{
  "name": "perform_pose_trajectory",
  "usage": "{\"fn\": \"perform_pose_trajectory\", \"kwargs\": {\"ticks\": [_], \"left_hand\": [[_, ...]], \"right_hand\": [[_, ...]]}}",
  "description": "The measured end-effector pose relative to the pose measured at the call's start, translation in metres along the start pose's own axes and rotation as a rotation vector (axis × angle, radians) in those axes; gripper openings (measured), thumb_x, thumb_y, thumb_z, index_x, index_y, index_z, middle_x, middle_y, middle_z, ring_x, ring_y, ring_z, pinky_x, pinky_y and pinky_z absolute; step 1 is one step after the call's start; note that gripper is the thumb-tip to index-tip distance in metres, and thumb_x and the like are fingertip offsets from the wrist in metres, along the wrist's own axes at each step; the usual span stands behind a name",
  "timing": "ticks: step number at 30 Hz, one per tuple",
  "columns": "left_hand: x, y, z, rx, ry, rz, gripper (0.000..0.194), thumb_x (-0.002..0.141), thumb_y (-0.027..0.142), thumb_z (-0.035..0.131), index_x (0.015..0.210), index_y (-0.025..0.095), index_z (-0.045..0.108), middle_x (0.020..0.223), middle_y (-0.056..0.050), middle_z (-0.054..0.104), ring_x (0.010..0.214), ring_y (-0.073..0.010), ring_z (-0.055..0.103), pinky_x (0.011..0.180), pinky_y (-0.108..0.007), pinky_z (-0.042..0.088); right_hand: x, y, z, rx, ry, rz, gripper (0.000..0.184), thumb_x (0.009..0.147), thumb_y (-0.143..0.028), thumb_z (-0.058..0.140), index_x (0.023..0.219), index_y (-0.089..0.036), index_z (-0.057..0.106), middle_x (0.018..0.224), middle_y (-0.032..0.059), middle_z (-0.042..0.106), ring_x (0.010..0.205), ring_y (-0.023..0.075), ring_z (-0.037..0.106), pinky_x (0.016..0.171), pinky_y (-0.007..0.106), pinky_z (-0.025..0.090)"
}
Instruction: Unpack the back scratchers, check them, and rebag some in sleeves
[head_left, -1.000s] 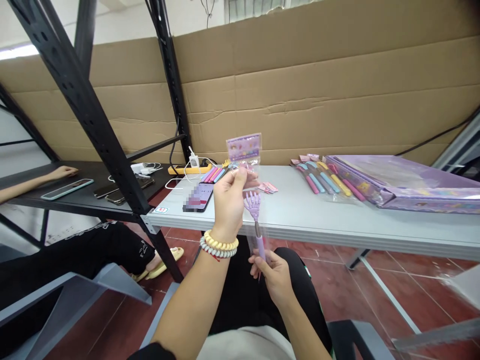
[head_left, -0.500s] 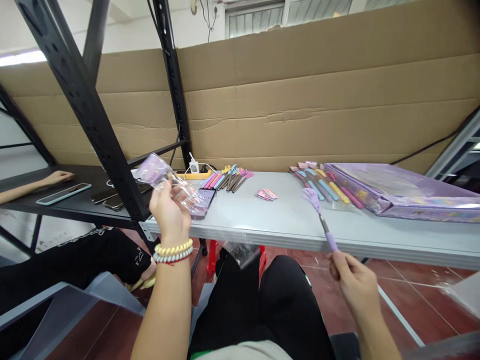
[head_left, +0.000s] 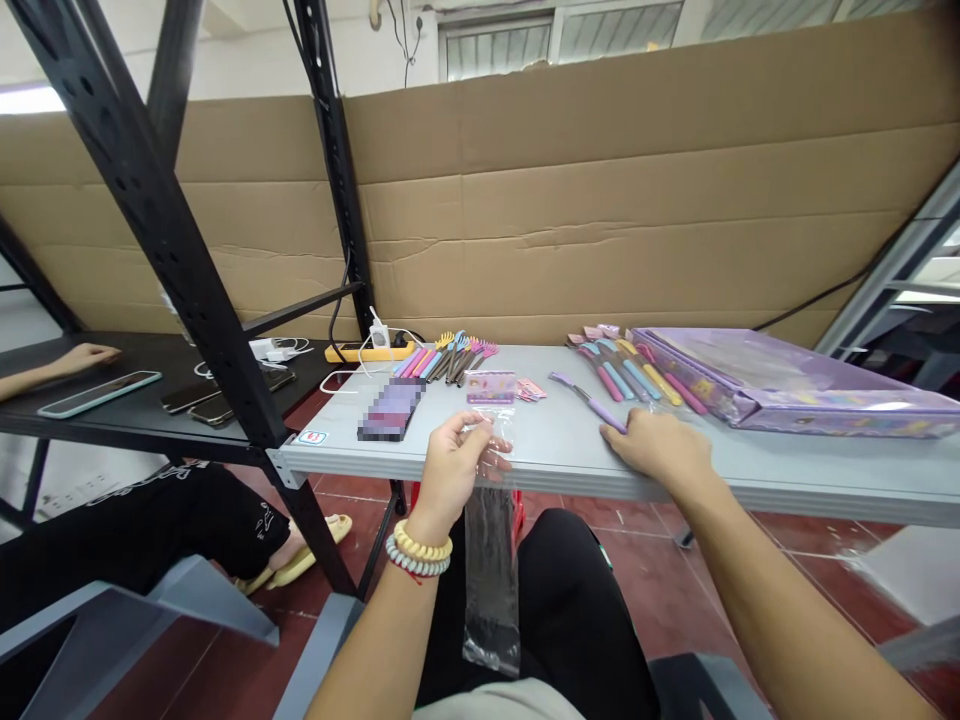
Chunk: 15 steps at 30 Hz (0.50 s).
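Note:
My left hand (head_left: 459, 455), with coiled bands at its wrist, pinches a clear plastic bag (head_left: 491, 590) near its top. The bag hangs below the table edge over my lap, its printed purple header card (head_left: 491, 386) upright above my fingers. At the table's front edge, my right hand (head_left: 664, 448) is closed on the handle end of a purple back scratcher (head_left: 589, 398), which lies low along the tabletop, pointing away to the left. Behind my left hand are several coloured back scratchers (head_left: 454, 358) in a row and small pink cards (head_left: 531, 390).
Several bagged back scratchers (head_left: 630, 372) lie beside a large purple box (head_left: 795, 385) on the right. A phone (head_left: 391, 408) rests on the grey table (head_left: 540, 455). Left are a black metal post (head_left: 172, 250), more phones, a yellow power strip (head_left: 367, 352) and another person's hand (head_left: 90, 356).
My left hand has moved right and down with the bag, which now hangs straight. My right hand has moved forward and left, bringing the purple back scratcher down onto the table.

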<state>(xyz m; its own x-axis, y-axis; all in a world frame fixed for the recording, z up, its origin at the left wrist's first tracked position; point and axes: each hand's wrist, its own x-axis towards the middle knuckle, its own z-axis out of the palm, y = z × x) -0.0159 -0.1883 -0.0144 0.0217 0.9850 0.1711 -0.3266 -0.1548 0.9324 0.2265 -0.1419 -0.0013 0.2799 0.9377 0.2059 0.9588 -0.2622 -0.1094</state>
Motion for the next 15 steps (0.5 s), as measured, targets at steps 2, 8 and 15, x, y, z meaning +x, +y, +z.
{"fn": "perform_pose_trajectory", "kwargs": {"ticks": [2,8,15], "left_hand": [[0.0,-0.001,0.003,0.045,-0.049,-0.004,0.032,0.073,0.04,0.065,0.091,0.015,0.054,0.063,-0.002,0.067,0.048,-0.0129,0.06,0.044,-0.021,0.045],[-0.005,0.001,0.004,0.223,-0.291,-0.001,0.034,0.078,0.04,0.062,0.099,0.014,0.057,0.064,-0.003,0.066,0.055,-0.0129,0.061,0.055,-0.023,0.046],[-0.005,-0.003,0.002,0.281,-0.432,0.099,0.031,0.082,0.04,0.059,0.102,0.016,0.06,0.092,-0.006,0.065,0.085,-0.0159,0.06,0.078,-0.028,0.046]], "right_hand": [[-0.006,-0.01,-0.006,0.153,0.174,-0.157,0.043,0.079,-0.046,0.051,0.101,-0.01,0.064,0.1,0.0211,0.064,0.096,0.0353,0.059,0.074,0.044,0.046],[-0.051,-0.044,-0.028,0.778,0.309,-0.896,0.045,0.08,-0.039,0.06,0.117,-0.018,0.051,0.109,0.0116,0.062,0.085,0.0198,0.061,0.064,0.029,0.048],[-0.061,-0.053,-0.008,0.887,0.182,-0.885,0.019,0.09,-0.032,0.048,0.083,-0.018,0.059,0.066,0.0016,0.061,0.055,0.0115,0.05,0.053,0.025,0.04]]}}
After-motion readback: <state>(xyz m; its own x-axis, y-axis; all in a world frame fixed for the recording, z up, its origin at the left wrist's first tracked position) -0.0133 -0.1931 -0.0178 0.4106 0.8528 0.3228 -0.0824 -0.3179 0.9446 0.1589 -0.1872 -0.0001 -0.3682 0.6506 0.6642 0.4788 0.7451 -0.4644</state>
